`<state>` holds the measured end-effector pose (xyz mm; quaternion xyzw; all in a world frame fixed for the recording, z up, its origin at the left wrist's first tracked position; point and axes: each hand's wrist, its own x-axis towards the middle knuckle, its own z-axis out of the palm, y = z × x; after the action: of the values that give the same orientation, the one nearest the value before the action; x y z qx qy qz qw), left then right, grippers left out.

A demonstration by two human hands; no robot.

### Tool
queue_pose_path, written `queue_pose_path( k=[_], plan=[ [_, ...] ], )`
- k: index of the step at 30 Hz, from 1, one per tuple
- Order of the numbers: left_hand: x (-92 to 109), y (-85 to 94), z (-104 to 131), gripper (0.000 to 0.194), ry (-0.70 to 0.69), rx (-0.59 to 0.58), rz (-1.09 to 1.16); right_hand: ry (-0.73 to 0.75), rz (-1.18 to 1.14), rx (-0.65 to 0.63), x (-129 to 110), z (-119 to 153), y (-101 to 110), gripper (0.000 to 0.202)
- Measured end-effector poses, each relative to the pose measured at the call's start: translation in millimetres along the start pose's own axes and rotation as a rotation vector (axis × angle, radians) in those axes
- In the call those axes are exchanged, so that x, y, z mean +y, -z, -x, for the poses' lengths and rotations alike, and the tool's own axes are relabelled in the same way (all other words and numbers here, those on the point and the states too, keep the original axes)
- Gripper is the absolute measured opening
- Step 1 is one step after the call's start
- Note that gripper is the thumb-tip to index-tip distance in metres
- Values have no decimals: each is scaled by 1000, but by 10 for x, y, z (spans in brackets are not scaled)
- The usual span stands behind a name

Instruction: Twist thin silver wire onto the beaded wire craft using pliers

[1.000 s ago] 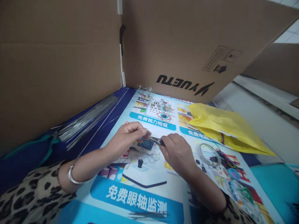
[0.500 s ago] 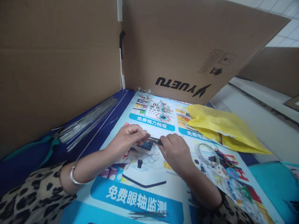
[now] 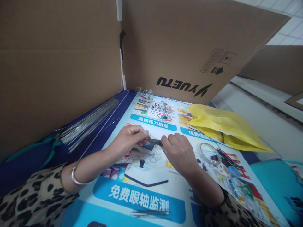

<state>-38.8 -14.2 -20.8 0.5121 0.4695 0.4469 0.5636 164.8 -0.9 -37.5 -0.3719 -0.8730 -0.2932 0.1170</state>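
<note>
My right hand (image 3: 178, 154) is closed around a pair of small dark pliers (image 3: 156, 142), whose narrow jaws point left. At the jaw tips, my left hand (image 3: 132, 138) pinches something too small to make out between thumb and forefinger. Thin wire loops (image 3: 153, 156) show just below the two hands, over the printed poster (image 3: 144, 175). The handles of the pliers are hidden inside my right fist.
A bundle of straight wires (image 3: 91, 121) lies left, near teal-handled pliers or cutters (image 3: 50, 148). Cut wire pieces (image 3: 150, 213) are in front. At right are a wire coil (image 3: 210, 154), colored cords (image 3: 228, 157) and a yellow bag (image 3: 227, 127). Cardboard walls (image 3: 142, 47) stand behind.
The pliers have turned slightly in my right hand, and their jaws look darker. Both hands stay close together in nearly the same place. The view has shifted a little.
</note>
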Motion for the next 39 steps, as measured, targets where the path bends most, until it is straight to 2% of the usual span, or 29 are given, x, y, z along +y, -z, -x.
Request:
queue_pose_path(
  k=[8,15,18,25,29,35,39],
  plan=[
    [35,-7,-3,21,-1,-20,-168,-56,-138,-15,-10,9,-70,13],
    [-84,15,-56,13,-145,-17,-312,-66,-178,-14,-39,17,-83,11],
    [-82,12,-54,12,-166,-18,-326,-57,-175,15,-45,15,-90,11],
    [-34,-4,-54,10,-110,-31,-309,-9,-129,84,-45,17,-81,14],
    [-35,-3,-64,11,-49,-55,-228,38,-84,111,-25,16,-75,17],
    [0,-8,-50,16,63,-121,-80,109,-56,216,22,17,-95,23],
    [37,10,-55,19,86,-178,-69,107,-50,223,19,22,-121,23]
  ],
)
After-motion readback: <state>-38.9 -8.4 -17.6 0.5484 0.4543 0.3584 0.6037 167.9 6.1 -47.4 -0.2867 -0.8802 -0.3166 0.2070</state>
